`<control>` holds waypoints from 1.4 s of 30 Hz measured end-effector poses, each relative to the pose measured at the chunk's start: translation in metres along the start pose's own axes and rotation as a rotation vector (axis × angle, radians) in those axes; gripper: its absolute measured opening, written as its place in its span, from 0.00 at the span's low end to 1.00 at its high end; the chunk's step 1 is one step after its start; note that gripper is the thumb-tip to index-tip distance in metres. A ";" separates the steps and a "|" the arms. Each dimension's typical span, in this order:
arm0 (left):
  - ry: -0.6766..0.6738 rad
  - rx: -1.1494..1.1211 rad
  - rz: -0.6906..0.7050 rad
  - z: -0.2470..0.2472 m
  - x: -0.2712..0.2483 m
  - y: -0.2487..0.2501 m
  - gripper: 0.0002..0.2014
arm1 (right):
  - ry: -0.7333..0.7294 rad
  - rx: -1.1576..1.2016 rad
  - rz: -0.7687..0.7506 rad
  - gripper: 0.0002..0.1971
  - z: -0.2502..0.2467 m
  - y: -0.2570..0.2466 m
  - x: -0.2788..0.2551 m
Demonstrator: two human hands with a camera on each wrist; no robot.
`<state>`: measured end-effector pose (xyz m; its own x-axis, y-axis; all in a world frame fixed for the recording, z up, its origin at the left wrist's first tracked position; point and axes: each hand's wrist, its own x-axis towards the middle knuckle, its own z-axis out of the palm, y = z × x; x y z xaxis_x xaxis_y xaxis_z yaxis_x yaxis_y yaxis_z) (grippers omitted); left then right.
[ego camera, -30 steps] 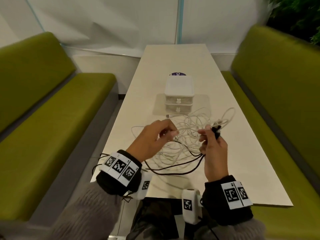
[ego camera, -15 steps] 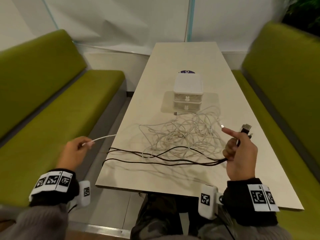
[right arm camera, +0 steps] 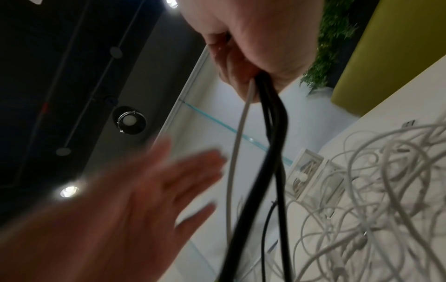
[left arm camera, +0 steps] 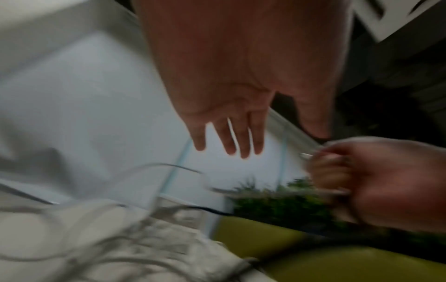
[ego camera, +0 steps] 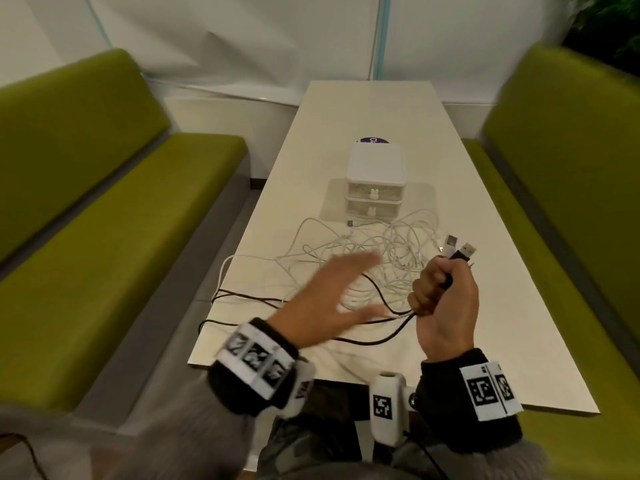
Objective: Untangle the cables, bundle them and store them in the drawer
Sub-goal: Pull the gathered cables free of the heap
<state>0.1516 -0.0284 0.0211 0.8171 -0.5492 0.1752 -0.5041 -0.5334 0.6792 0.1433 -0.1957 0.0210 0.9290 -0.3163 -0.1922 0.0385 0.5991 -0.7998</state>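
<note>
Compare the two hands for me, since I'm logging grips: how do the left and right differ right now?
The left hand is open, fingers spread and straight, holding nothing; the right hand is closed in a fist around the black cables and one white cable. The left is motion-blurred; the right looks sharp. Both are raised above the table near the white tangle.
</note>
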 end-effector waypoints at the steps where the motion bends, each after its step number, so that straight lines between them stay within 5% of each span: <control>1: -0.160 -0.023 -0.001 0.014 0.008 0.012 0.34 | -0.008 0.021 -0.006 0.21 0.002 0.001 -0.002; 4: -0.288 -0.010 -0.047 0.034 0.020 0.013 0.25 | -0.018 0.093 0.014 0.23 -0.001 -0.006 -0.004; 9: -0.119 0.417 0.019 0.016 0.012 -0.028 0.09 | -0.036 0.166 -0.056 0.18 -0.016 -0.022 0.001; 14: -0.025 0.596 -0.326 -0.038 0.018 -0.079 0.08 | 0.048 0.190 -0.177 0.19 -0.025 -0.042 0.002; 16: -0.024 0.621 -0.361 -0.057 0.025 -0.088 0.10 | 0.058 0.199 -0.197 0.20 -0.027 -0.045 0.001; 19: 0.036 0.513 -0.284 -0.076 0.041 -0.080 0.10 | 0.066 0.196 -0.243 0.18 -0.028 -0.045 0.002; 23: 0.464 0.305 0.017 -0.090 0.057 -0.048 0.02 | 0.092 0.197 -0.352 0.16 -0.034 -0.052 0.007; 28: 0.070 0.243 -0.105 -0.072 0.039 -0.049 0.03 | 0.176 0.192 -0.344 0.14 -0.052 -0.059 0.012; 32: 0.077 0.141 -0.243 -0.080 0.015 -0.077 0.08 | 0.241 0.187 -0.345 0.14 -0.059 -0.060 0.013; 42: -0.133 0.287 -0.589 -0.074 -0.021 -0.124 0.24 | 0.178 0.200 -0.262 0.17 -0.042 -0.043 0.011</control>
<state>0.2172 0.0967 -0.0141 0.9466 -0.1784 -0.2686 -0.0536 -0.9085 0.4145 0.1363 -0.2550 0.0293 0.8005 -0.5900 -0.1056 0.3537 0.6073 -0.7114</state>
